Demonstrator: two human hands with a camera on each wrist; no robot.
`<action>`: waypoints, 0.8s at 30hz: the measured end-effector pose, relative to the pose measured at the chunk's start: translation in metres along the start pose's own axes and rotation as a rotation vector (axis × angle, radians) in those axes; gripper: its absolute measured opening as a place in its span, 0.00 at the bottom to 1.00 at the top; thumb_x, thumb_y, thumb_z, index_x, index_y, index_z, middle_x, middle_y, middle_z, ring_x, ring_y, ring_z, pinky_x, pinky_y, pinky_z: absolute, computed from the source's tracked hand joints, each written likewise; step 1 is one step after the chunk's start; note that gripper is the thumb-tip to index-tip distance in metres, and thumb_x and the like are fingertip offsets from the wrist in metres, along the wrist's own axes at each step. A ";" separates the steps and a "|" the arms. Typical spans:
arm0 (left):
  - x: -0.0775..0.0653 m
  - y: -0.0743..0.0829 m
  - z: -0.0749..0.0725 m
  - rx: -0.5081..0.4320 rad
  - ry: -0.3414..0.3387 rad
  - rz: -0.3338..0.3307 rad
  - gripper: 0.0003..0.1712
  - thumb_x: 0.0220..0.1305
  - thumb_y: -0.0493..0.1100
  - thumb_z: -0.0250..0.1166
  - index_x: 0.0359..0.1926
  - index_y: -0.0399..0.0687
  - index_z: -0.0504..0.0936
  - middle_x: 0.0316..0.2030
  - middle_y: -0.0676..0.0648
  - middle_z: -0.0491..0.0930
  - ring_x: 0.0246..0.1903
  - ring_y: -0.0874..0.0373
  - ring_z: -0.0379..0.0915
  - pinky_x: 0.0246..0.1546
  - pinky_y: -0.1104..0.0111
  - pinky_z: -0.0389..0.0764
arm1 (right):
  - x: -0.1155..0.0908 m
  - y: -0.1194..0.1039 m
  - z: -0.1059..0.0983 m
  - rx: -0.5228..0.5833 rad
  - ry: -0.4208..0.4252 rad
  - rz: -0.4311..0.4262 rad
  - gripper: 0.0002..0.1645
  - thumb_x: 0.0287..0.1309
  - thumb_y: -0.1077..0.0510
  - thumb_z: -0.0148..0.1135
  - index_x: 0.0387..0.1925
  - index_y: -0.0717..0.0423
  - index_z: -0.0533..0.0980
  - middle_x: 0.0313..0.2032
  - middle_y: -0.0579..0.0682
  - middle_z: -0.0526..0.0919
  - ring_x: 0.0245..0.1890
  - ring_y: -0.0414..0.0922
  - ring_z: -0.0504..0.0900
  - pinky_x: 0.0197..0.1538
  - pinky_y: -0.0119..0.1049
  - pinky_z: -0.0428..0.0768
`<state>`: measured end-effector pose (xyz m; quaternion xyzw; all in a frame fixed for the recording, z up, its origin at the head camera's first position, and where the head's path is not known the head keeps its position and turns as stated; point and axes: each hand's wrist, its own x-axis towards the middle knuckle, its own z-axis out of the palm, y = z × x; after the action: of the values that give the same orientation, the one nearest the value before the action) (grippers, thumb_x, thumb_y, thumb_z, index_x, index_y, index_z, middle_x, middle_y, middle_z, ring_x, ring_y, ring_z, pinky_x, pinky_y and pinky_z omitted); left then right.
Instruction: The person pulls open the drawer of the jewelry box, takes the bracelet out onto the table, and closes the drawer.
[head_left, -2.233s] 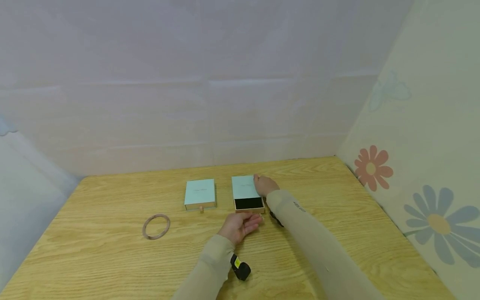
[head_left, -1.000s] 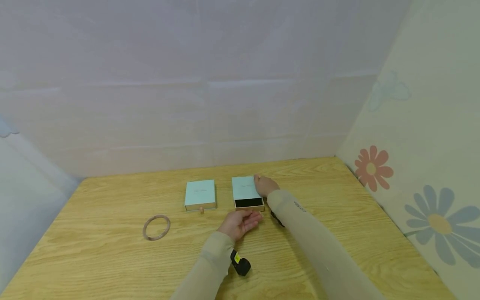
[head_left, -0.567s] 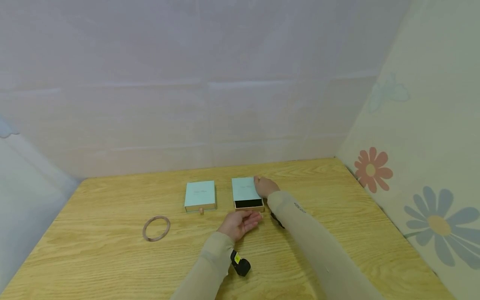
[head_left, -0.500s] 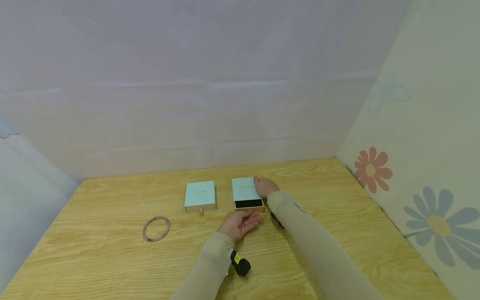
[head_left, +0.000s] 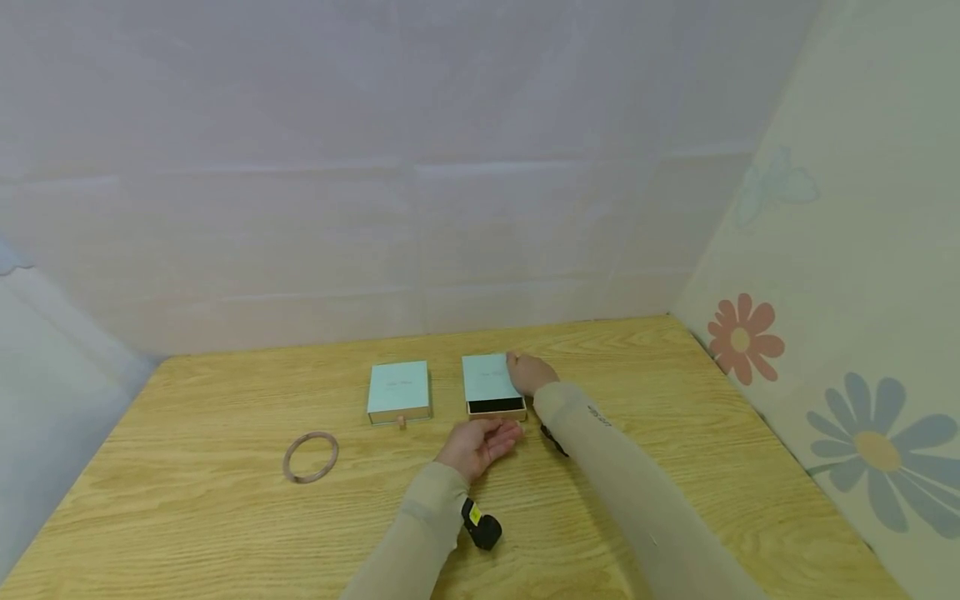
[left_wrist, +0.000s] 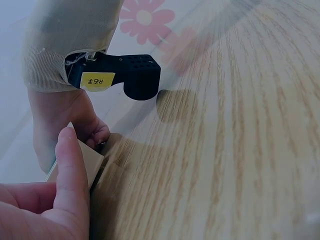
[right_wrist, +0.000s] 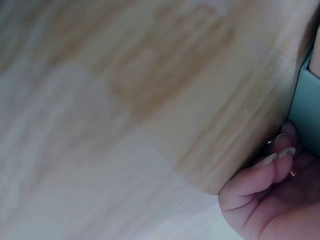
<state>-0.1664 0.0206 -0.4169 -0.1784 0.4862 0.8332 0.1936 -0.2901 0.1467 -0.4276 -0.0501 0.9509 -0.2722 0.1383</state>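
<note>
A pale blue drawer-style gift box (head_left: pixel 489 377) lies on the table with its tray (head_left: pixel 497 414) partly out toward me, showing a strip of black lining. My right hand (head_left: pixel 531 372) holds the sleeve by its right side, its fingers curled in beside the teal wall (right_wrist: pixel 305 110) in the right wrist view. At the tray's front is my left hand (head_left: pixel 477 447), palm up, fingers fairly straight. The left wrist view has a finger (left_wrist: pixel 72 175) lying along the box's pale front (left_wrist: pixel 91 162); whether the thumb touches it is hidden.
A second pale blue box (head_left: pixel 399 387), closed, with a small pull tab, sits to the left. Nearer and further left lies a pinkish-brown bangle (head_left: pixel 311 457). The wooden table (head_left: pixel 225 533) meets a wall at the back and a flower-printed wall at right.
The tray has slid further into its sleeve, so less black lining shows. My left hand has shifted slightly forward with it, while the right hand has stayed at the sleeve.
</note>
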 end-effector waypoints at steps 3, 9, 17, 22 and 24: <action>0.001 0.000 0.000 -0.001 0.003 0.003 0.20 0.76 0.32 0.45 0.62 0.22 0.63 0.38 0.40 0.80 0.33 0.59 0.82 0.34 0.74 0.81 | -0.003 -0.002 -0.001 -0.004 -0.005 0.006 0.39 0.77 0.44 0.23 0.64 0.69 0.67 0.64 0.64 0.69 0.64 0.61 0.67 0.66 0.53 0.65; 0.003 0.000 0.000 0.002 0.010 0.010 0.19 0.76 0.32 0.46 0.61 0.23 0.65 0.37 0.41 0.80 0.33 0.58 0.82 0.34 0.74 0.82 | -0.004 -0.002 -0.002 -0.005 -0.012 0.008 0.39 0.77 0.43 0.23 0.65 0.69 0.67 0.64 0.64 0.69 0.64 0.61 0.67 0.66 0.52 0.64; -0.001 0.003 0.002 0.022 0.013 0.014 0.19 0.76 0.32 0.45 0.61 0.22 0.65 0.36 0.42 0.81 0.33 0.59 0.82 0.35 0.74 0.82 | -0.002 -0.001 0.000 -0.006 0.018 -0.016 0.39 0.77 0.44 0.25 0.61 0.71 0.70 0.61 0.65 0.73 0.61 0.61 0.71 0.64 0.52 0.68; -0.001 0.004 0.004 0.025 0.028 0.020 0.19 0.76 0.32 0.46 0.61 0.23 0.66 0.35 0.42 0.81 0.33 0.59 0.83 0.36 0.73 0.82 | -0.003 -0.002 -0.001 0.003 0.023 -0.008 0.38 0.77 0.45 0.26 0.61 0.71 0.71 0.60 0.65 0.73 0.60 0.61 0.72 0.64 0.52 0.68; 0.000 0.004 0.004 0.021 0.035 0.025 0.18 0.76 0.32 0.46 0.60 0.23 0.66 0.35 0.42 0.81 0.32 0.59 0.83 0.35 0.73 0.82 | -0.004 -0.002 -0.001 0.004 0.019 -0.004 0.38 0.77 0.44 0.26 0.61 0.71 0.70 0.61 0.65 0.73 0.60 0.61 0.72 0.64 0.52 0.68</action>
<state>-0.1683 0.0226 -0.4122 -0.1849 0.5006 0.8271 0.1767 -0.2869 0.1459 -0.4244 -0.0490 0.9515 -0.2750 0.1286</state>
